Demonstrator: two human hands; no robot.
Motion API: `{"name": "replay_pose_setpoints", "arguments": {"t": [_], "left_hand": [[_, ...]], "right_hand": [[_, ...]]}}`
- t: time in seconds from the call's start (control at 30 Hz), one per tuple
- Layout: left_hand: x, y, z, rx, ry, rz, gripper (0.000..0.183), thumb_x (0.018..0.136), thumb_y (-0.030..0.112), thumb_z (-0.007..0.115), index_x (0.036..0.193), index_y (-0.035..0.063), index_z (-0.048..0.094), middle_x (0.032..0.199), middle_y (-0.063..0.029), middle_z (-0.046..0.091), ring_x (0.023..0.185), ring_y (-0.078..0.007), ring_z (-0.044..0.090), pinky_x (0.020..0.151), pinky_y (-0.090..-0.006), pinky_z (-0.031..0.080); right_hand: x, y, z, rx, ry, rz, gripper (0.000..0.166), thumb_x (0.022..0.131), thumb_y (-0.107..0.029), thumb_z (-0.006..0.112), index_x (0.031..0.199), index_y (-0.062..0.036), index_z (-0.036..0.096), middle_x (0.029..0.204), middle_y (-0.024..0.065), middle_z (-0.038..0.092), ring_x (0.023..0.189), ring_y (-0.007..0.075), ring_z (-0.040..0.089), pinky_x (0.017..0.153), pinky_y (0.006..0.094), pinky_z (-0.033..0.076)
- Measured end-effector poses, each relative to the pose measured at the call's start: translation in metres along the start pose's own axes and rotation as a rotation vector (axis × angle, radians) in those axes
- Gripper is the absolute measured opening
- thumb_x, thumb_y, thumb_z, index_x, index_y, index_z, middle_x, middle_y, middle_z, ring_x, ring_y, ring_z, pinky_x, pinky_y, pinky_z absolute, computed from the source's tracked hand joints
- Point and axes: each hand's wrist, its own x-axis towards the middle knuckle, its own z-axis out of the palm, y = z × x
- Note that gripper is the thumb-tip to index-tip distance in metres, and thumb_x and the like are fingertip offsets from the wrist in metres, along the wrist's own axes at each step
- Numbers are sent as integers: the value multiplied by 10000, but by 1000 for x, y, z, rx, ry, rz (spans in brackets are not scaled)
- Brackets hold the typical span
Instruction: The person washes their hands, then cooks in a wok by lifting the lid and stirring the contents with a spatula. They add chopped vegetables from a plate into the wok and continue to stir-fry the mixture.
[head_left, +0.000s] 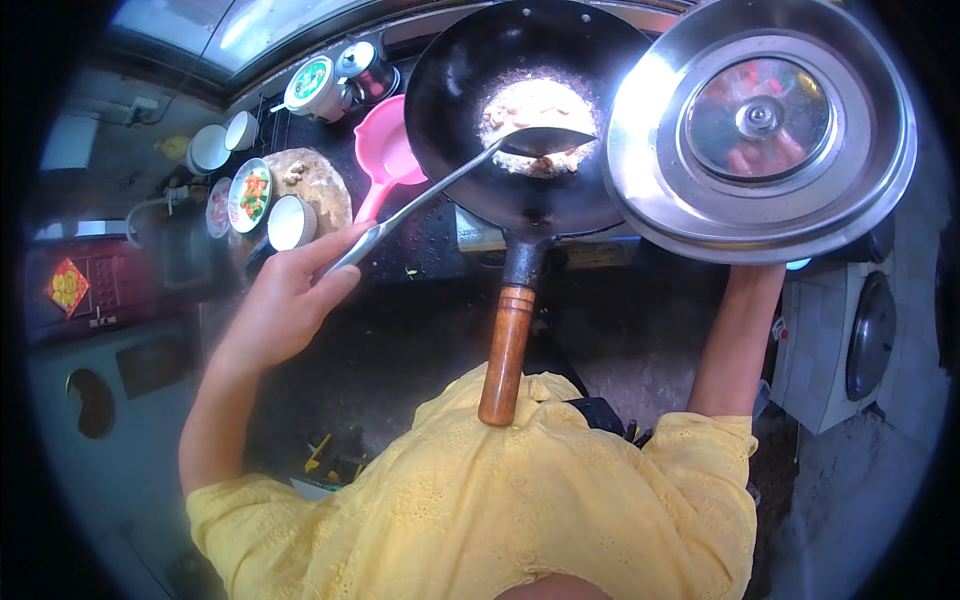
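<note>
My left hand (300, 289) grips the metal handle of a wok spatula (442, 184). The spatula's blade reaches into a black wok (457, 90), over pale pieces of food (536, 105) in bubbling liquid. A wooden handle (506, 360) on the wok points toward my body. On the right, a stainless steel lid with a glass centre (645, 180) is held up beside the wok, overlapping its rim. My right forearm (735, 337) runs up behind this lid, which mostly hides my right hand. Blurred pinkish shapes, perhaps fingers, show through the glass.
A pink ladle (390, 150) lies left of the wok. Further left, a round chopping board (326, 180) bears ginger-like pieces and a white bowl (291, 223). A plate of diced vegetables (250, 195) adjoins it. A lidded tub (311, 88) and jar (367, 71) stand behind.
</note>
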Motion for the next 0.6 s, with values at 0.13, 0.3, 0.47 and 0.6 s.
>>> {"name": "replay_pose_setpoints", "arguments": {"t": [0.13,0.3,0.47,0.6], "left_hand": [[-3,6,-7,14,-36,-66,445,971,94,626,1416,73,620,989,-14,653,893,-85,547,849,-276,482],[-11,2,-18,-120,0,-30,442,980,83,624,1423,78,625,1013,15,645,891,-81,545,845,-258,478],[-9,-6,-18,-153,32,4,428,1003,73,608,1431,80,619,1032,36,638,911,-68,546,840,-235,467],[-3,-3,-13,-129,-57,-125,440,981,84,609,1420,57,619,1051,-1,671,976,-83,571,905,-265,475]], "right_hand": [[2,-1,-1,-5,3,-12,356,987,-101,660,1324,-18,580,1223,143,618,1018,153,638,829,287,627],[4,-5,-1,9,-13,-25,353,988,-100,659,1321,-16,579,1214,144,619,1007,150,638,822,285,626],[8,-14,0,268,90,165,320,1031,-163,612,1321,-34,572,1132,113,607,900,136,588,717,270,580],[6,-14,-21,279,170,257,308,1078,-243,532,1292,-24,568,1062,86,599,878,147,575,712,280,544]]}}
